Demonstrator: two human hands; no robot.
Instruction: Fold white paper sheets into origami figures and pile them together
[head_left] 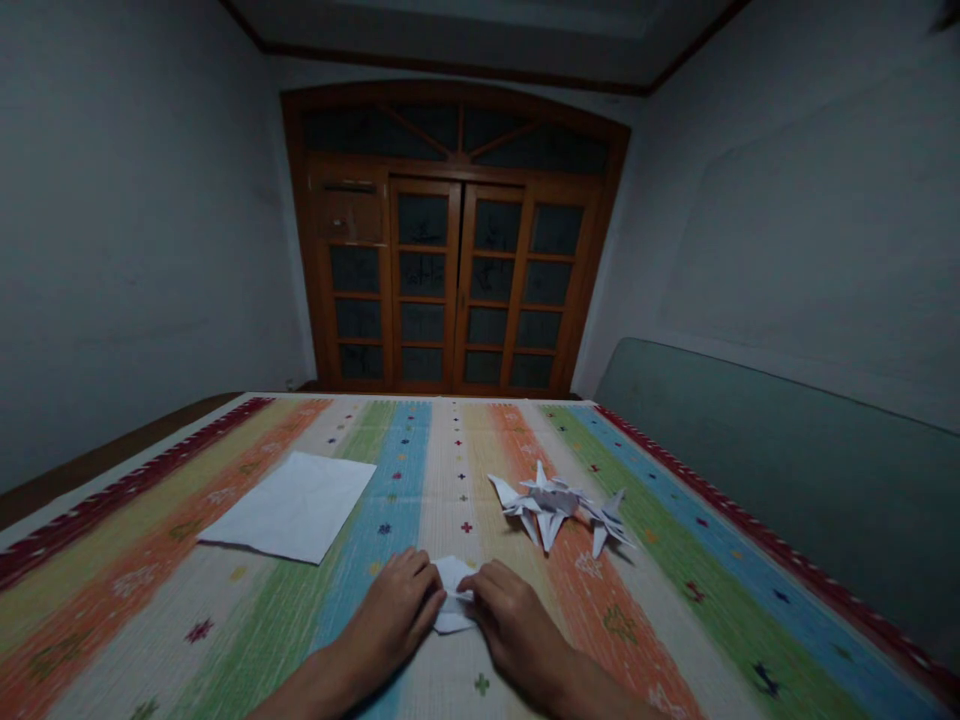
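Observation:
A small folded piece of white paper (453, 618) lies on the striped tablecloth in front of me, between my two hands. My left hand (397, 605) has its fingers curled together on the paper's left edge. From the other side, my right hand (517, 622) pinches the paper's right part, thumb and forefinger close together on a fold. The fingers cover both side edges of the paper. Beyond my right hand stands a cluster of spiky white folded-paper pieces (551, 505). Farther off to the left, a square white paper sheet (292, 508) lies flat.
The table carries a striped, patterned tablecloth (217, 630). A pale greenish panel (750, 430) stands along the table's right side. Wooden doors with glass panes (457, 280) are at the back, with white walls on both sides.

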